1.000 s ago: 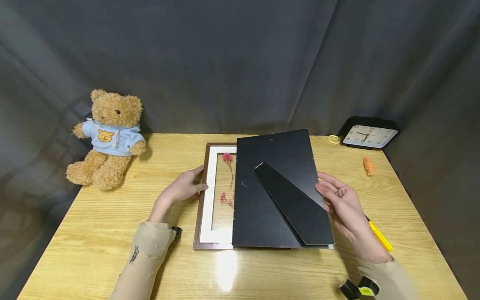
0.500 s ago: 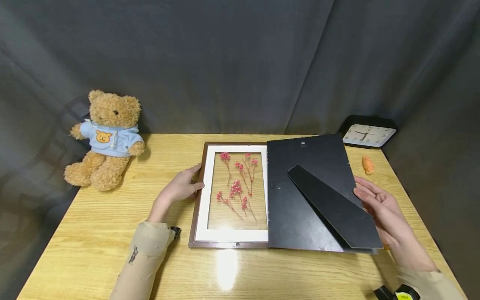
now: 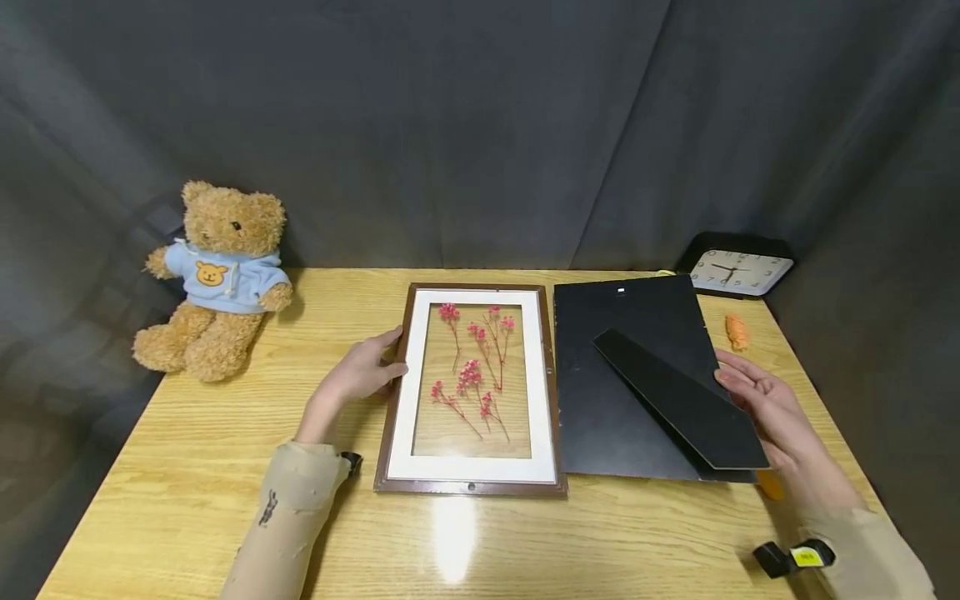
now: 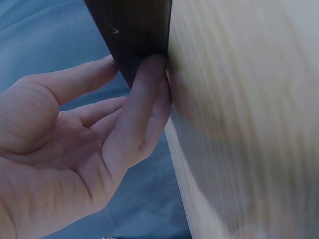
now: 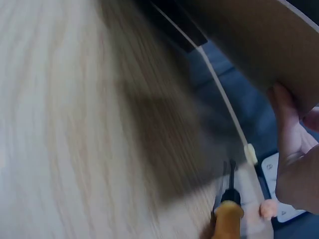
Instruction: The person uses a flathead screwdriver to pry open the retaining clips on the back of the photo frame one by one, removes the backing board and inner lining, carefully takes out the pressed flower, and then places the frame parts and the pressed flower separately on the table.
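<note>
Head view first: the left hand [image 3: 356,375] reaches in from the near side, forearm slanting up, and grips the outer left edge of the brown picture frame [image 3: 420,487], thumb on the rim. From the left wrist, the fingertips [image 4: 152,67] are bent against a corner of it. Across the table, the right hand [image 3: 772,417] pinches the right edge of a black backing board [image 3: 592,408], thumb on top and fingers underneath. Seen from the right wrist, the board is off the wood near that hand and throws a shadow below.

I count one frame, lying flat at the middle of the wooden table [image 3: 187,475], and one board, just to its right. One black stand leg [image 3: 682,396] slants across the board, its wide end standing away. Inside the white mat [image 3: 468,469] are several pink flower sprigs [image 3: 469,375]; their stems cross, so I cannot give a sure number.

Round about sit one teddy bear [image 3: 232,275] in a blue hoodie at the far left, one black clock [image 3: 738,273] at the far right corner, one small orange toy [image 3: 737,332] near the clock, and one yellow-handled tool [image 5: 227,221], partly hidden by the right hand from above.
</note>
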The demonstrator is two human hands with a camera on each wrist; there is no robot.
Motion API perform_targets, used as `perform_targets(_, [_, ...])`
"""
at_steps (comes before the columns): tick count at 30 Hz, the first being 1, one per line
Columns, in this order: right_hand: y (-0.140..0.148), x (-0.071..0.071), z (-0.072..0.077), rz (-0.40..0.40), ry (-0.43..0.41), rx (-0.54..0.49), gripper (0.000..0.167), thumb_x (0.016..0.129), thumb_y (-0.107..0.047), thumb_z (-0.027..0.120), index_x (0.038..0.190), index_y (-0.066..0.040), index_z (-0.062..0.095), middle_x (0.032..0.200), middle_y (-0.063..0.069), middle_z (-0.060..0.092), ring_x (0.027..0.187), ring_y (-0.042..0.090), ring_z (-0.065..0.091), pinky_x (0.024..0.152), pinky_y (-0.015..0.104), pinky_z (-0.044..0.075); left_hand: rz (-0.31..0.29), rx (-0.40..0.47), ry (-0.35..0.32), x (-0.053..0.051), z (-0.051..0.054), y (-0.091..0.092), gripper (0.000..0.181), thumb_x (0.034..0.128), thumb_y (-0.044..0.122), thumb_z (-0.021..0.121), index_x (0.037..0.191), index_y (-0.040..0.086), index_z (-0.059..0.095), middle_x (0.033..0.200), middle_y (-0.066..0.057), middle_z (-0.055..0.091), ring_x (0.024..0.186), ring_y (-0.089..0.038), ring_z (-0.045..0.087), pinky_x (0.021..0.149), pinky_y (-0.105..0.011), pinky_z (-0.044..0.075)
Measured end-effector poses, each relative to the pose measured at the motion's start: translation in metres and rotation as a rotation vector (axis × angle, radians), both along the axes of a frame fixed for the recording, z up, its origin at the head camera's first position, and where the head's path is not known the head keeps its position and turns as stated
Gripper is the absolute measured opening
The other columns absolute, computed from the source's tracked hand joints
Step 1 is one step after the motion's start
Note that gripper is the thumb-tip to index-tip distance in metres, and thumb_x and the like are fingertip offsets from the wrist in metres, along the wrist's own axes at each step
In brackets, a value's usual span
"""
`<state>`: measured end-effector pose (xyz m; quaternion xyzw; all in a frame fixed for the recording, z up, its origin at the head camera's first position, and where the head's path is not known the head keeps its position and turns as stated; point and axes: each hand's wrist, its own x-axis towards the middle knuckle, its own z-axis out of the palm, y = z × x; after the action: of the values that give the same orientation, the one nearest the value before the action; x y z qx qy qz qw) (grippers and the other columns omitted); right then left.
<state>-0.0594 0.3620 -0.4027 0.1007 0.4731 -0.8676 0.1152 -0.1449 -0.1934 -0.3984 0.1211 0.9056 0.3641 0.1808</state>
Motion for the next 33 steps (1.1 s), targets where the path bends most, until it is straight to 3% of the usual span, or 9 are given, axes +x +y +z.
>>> perform_targets(3, [0.006, -0.002, -0.001, 0.003, -0.003, -0.005, 0.037, 0.112, 0.0, 0.05, 0.122, -0.017, 0.081, 0.112, 0.005, 0.08, 0.094, 0.017, 0.077, 0.075, 0.032, 0.065, 0.001, 0.007, -0.005, -0.001, 0.0, 0.001, 0.071, 0.1075, 0.007, 0.062, 0.164, -0.012, 0.024, 0.124, -0.035, 0.069, 0.079, -0.024, 0.072, 0.063, -0.034, 0.055])
perform_targets(5, [0.007, -0.004, -0.004, 0.007, 0.002, 0.012, 0.037, 0.112, 0.0, 0.05, 0.121, -0.018, 0.081, 0.111, 0.004, 0.08, 0.094, 0.016, 0.077, 0.076, 0.031, 0.064, 0.004, -0.002, 0.003, 0.0, 0.001, 0.002, 0.072, 0.1076, 0.007, 0.062, 0.165, -0.011, 0.022, 0.144, -0.037, 0.058, 0.078, -0.027, 0.07, 0.067, -0.037, 0.056])
perform_targets(8, [0.008, -0.005, -0.007, 0.001, -0.009, 0.039, 0.037, 0.111, 0.0, 0.051, 0.119, -0.018, 0.082, 0.108, 0.002, 0.08, 0.091, 0.014, 0.076, 0.075, 0.03, 0.064, -0.001, -0.014, 0.021, 0.001, 0.003, 0.002, 0.073, 0.1079, 0.007, 0.061, 0.165, -0.011, 0.019, 0.159, -0.036, 0.041, 0.112, -0.042, 0.069, 0.09, -0.048, 0.057])
perform_targets(12, [0.006, -0.007, -0.012, 0.003, -0.048, 0.076, 0.035, 0.111, 0.0, 0.054, 0.116, -0.02, 0.082, 0.105, 0.001, 0.079, 0.087, 0.012, 0.075, 0.075, 0.028, 0.063, -0.006, -0.007, 0.029, 0.003, 0.005, 0.003, 0.075, 0.108, 0.005, 0.061, 0.165, -0.012, 0.016, 0.163, -0.036, 0.032, 0.148, -0.052, 0.038, 0.119, -0.06, 0.038])
perform_targets(20, [0.003, -0.014, -0.023, 0.045, 0.061, 0.438, 0.032, 0.108, 0.0, 0.061, 0.114, -0.027, 0.077, 0.104, -0.009, 0.08, 0.091, 0.001, 0.07, 0.077, 0.016, 0.058, -0.007, -0.021, 0.023, 0.003, 0.005, 0.003, 0.069, 0.1086, 0.008, 0.061, 0.164, -0.011, 0.024, 0.166, -0.033, 0.031, 0.134, -0.052, 0.056, 0.106, -0.055, 0.052])
perform_targets(22, [0.003, -0.015, -0.026, 0.061, 0.078, 0.531, 0.028, 0.107, 0.001, 0.062, 0.121, -0.021, 0.074, 0.103, -0.011, 0.079, 0.092, 0.0, 0.07, 0.078, 0.015, 0.058, -0.008, -0.024, 0.021, 0.003, 0.004, 0.003, 0.069, 0.1088, 0.008, 0.061, 0.164, -0.011, 0.024, 0.166, -0.033, 0.031, 0.135, -0.052, 0.055, 0.108, -0.056, 0.051])
perform_targets(24, [0.002, -0.016, -0.029, 0.078, 0.085, 0.624, 0.029, 0.108, 0.001, 0.061, 0.134, -0.006, 0.067, 0.102, -0.014, 0.077, 0.091, -0.001, 0.069, 0.077, 0.015, 0.058, -0.009, -0.025, 0.021, 0.003, 0.004, 0.003, 0.069, 0.109, 0.008, 0.06, 0.164, -0.011, 0.025, 0.166, -0.033, 0.031, 0.137, -0.052, 0.052, 0.111, -0.057, 0.048])
perform_targets(28, [0.001, -0.019, -0.031, 0.114, 0.097, 0.824, 0.048, 0.109, 0.001, 0.056, 0.151, 0.019, 0.04, 0.1, -0.023, 0.072, 0.09, -0.005, 0.066, 0.075, 0.015, 0.056, -0.009, -0.024, 0.02, 0.003, 0.004, 0.003, 0.068, 0.1094, 0.008, 0.06, 0.164, -0.011, 0.025, 0.166, -0.033, 0.032, 0.141, -0.051, 0.048, 0.115, -0.059, 0.043])
perform_targets(33, [0.004, -0.023, -0.03, 0.148, 0.163, 0.992, 0.048, 0.108, 0.005, 0.053, 0.149, 0.024, 0.038, 0.101, -0.022, 0.069, 0.089, -0.008, 0.063, 0.072, 0.016, 0.056, -0.01, -0.029, 0.025, 0.002, 0.004, 0.004, 0.067, 0.1096, 0.008, 0.059, 0.164, -0.01, 0.025, 0.166, -0.032, 0.031, 0.145, -0.05, 0.044, 0.117, -0.06, 0.041])
